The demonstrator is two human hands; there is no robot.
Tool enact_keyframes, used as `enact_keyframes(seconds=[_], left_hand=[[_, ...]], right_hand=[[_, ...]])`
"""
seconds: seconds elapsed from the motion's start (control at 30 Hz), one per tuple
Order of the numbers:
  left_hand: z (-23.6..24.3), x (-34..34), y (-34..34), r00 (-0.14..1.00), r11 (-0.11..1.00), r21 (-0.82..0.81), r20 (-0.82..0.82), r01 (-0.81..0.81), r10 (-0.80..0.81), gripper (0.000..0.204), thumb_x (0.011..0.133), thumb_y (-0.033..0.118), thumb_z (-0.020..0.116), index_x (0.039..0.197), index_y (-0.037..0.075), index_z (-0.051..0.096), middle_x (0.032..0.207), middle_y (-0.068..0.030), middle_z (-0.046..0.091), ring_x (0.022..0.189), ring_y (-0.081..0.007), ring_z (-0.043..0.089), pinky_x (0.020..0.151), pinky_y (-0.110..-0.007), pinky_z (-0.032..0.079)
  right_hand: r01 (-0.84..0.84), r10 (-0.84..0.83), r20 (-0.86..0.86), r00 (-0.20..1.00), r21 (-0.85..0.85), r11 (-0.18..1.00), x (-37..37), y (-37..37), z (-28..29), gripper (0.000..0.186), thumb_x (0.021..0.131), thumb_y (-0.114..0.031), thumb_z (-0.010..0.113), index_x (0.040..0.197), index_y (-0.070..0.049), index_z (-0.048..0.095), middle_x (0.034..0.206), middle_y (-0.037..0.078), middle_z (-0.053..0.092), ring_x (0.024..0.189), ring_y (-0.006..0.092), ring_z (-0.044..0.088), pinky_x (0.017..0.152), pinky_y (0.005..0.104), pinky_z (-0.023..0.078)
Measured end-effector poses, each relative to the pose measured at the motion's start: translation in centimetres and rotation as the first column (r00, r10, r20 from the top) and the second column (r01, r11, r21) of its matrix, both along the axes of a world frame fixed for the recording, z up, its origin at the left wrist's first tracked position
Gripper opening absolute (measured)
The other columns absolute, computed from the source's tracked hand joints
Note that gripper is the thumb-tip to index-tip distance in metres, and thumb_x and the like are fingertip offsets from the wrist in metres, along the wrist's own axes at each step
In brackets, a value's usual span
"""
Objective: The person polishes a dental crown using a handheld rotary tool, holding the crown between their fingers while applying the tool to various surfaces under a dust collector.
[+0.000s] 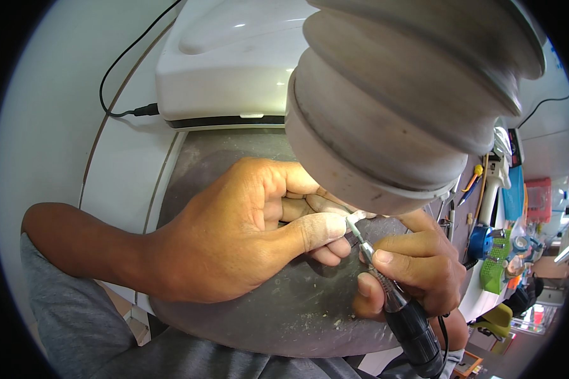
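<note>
Between the thumb and fingers of my left hand is a small white piece, too small to tell its exact kind. White dust coats the thumb tip. My right hand grips a rotary handpiece with a metal nose and black body, held pen-like and slanting up to the left. Its narrow tip meets the white piece or sits right beside it; which one I cannot tell. A wide ribbed grey suction hose hangs just above both hands and covers some of the right fingers.
Below the hands is a grey work surface with pale dust and crumbs. A white machine with a black cable stands at the back. To the right are a blue round holder, a green perforated rack and several tools.
</note>
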State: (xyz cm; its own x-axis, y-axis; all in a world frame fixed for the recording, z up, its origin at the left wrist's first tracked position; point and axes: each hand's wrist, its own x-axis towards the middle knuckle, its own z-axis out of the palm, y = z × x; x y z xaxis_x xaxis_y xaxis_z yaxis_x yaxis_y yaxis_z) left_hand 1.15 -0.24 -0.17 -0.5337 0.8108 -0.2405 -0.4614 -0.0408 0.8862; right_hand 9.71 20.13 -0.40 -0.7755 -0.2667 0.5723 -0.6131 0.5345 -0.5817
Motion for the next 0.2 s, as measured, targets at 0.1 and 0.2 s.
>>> enact_keyframes(seconds=[0.1,0.2], left_hand=[[0.05,0.03,0.00,1.000,1.000,-0.030,0.025,-0.002,0.002,0.024,0.096,0.003,0.053,0.118,-0.006,0.055,0.096,-0.0128,0.065,0.086,-0.0149,0.064,0.079,-0.026,0.055],[-0.02,0.01,-0.03,1.000,1.000,-0.023,0.008,0.004,-0.004,0.025,0.096,0.003,0.053,0.119,-0.006,0.055,0.096,-0.0131,0.065,0.086,-0.0152,0.065,0.080,-0.026,0.055]], right_hand=[[0.013,-0.012,0.035,0.999,-0.005,1.000,0.17,0.10,-0.01,0.027,0.075,-0.008,0.079,0.096,-0.004,0.063,0.083,0.009,0.067,0.101,0.0369,0.066,0.093,0.0513,0.051],[0.007,-0.007,0.017,1.000,-0.009,1.000,0.12,0.17,-0.13,0.026,0.075,-0.008,0.079,0.096,-0.004,0.063,0.083,0.009,0.067,0.101,0.0370,0.066,0.093,0.0513,0.051]])
